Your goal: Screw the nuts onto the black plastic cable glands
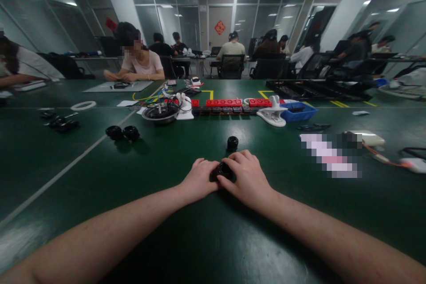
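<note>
Both hands meet at the middle of the green table around a small black round part [224,170] with a dark opening on top. My left hand [201,179] grips its left side, fingers closed against it. On the other side my right hand [245,175] curls round the same part, thumb in front and fingers behind. Just beyond my fingers a second black round part [232,143] stands upright on the table. Two more black round parts [131,133] sit side by side to the left. The undersides of my fingers are hidden.
Across the green table [173,151] lie a metal bowl [160,119], red socket strips [223,102], a white clamp [273,113] and a blue tray [299,113]. Several black parts [60,122] are far left. A cable [376,153] lies right. A person [143,60] sits opposite.
</note>
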{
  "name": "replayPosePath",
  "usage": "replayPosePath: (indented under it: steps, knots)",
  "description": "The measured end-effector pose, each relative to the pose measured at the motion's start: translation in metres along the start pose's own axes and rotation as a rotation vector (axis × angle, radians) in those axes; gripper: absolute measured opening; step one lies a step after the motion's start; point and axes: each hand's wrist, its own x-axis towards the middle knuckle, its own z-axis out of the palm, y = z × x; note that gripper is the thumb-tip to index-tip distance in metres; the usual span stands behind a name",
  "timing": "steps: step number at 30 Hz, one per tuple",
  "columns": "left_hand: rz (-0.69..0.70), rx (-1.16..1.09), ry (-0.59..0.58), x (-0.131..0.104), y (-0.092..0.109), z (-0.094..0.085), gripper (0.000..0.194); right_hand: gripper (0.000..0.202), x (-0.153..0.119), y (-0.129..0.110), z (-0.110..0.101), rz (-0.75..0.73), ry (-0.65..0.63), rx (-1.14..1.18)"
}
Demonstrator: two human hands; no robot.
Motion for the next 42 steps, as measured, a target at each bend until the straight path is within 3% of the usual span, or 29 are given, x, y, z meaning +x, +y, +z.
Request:
replayPosePath:
  steps: [14,18,29,42]
  knots:
    - [-0.014,0.055,0.019,0.002,-0.002,0.004,0.009,0.026,0.0,0.0,0.005,-0.058,-0.037,0.017]
    - [-0.016,0.047,0.017,0.001,-0.004,0.006,0.015,0.027,-0.002,-0.002,0.006,-0.103,-0.029,0.057]
    - [-0.001,0.004,-0.024,0.002,-0.003,0.002,0.02,0.025,-0.012,-0.001,0.01,-0.219,0.104,0.082]
    - [-0.018,-0.01,0.013,0.0,-0.003,0.002,0.017,0.017,-0.02,0.002,0.005,-0.236,0.063,0.117]
